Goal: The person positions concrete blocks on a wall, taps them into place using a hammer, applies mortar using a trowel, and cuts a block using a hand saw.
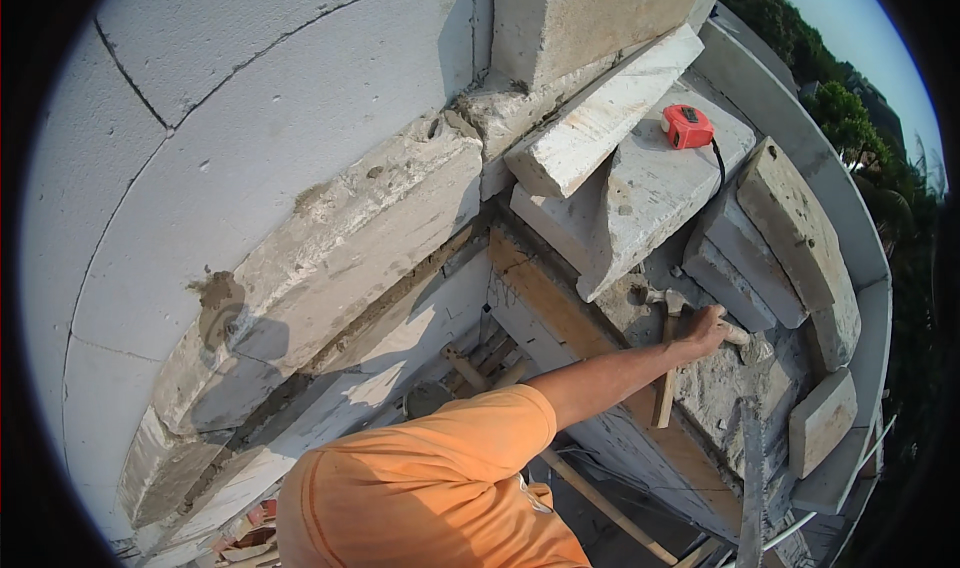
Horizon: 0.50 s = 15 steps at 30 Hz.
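Note:
My left arm, in an orange sleeve, reaches to the right over a rough, mortar-covered ledge. My left hand is closed round the light handle of what looks like a small trowel. Its grey, mortar-caked end touches or hovers just over the ledge; I cannot tell which. Beside the hand, a hammer lies with its head on the ledge and its wooden handle across the plank edge, partly behind my wrist. My right hand is not in view.
A red tape measure rests on a pale block. Several block pieces lean along the curved outer wall. A long grey metal strip lies nearer me. Block walls rise at left; timber poles stand in the gap below.

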Each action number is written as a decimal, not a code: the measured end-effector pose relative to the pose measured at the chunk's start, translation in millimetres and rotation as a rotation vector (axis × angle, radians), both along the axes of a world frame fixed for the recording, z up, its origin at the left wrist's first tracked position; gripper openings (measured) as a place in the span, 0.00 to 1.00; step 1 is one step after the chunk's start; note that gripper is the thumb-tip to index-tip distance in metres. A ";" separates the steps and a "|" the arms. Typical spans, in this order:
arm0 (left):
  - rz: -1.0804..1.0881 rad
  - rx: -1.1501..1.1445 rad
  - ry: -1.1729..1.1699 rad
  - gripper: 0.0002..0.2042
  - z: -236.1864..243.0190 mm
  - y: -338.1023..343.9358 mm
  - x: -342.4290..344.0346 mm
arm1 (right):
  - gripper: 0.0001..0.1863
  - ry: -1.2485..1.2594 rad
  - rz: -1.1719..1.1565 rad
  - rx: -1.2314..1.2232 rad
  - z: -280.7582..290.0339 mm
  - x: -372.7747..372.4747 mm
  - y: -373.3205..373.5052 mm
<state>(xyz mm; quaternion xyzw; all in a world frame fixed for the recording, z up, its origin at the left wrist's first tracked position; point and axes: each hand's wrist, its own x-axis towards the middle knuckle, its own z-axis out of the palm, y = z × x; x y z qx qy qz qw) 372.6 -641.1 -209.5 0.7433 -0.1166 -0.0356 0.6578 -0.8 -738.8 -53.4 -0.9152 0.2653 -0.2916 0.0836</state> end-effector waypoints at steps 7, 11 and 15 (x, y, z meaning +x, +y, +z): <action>0.011 0.241 -0.247 0.17 22.9 21.9 -15.2 | 0.14 -0.100 0.027 0.169 6.5 14.3 14.9; -0.160 0.415 -0.253 0.16 47.2 42.2 -20.9 | 0.14 -0.169 0.052 0.294 7.5 24.0 22.8; -0.100 0.376 -0.353 0.20 37.2 51.8 -23.6 | 0.14 -0.241 0.123 0.430 9.4 40.5 34.8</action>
